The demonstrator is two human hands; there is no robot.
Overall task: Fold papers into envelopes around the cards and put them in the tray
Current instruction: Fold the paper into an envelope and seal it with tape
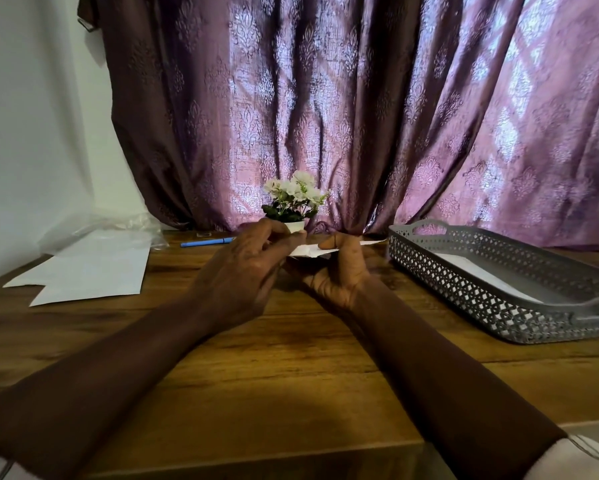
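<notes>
Purple curtain (325, 98) hangs behind the wooden table (291, 358), which carries the grey tray (464, 282) at right and loose white sheets (93, 268) at left. Above table centre, the left hand (235, 268) and right hand (339, 268) pinch one folded paper (305, 250), apart from the tray.

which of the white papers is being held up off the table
The folded paper pinched between the left hand and right hand. The flat sheets lie on the table at left; another paper lies in the tray.
</notes>
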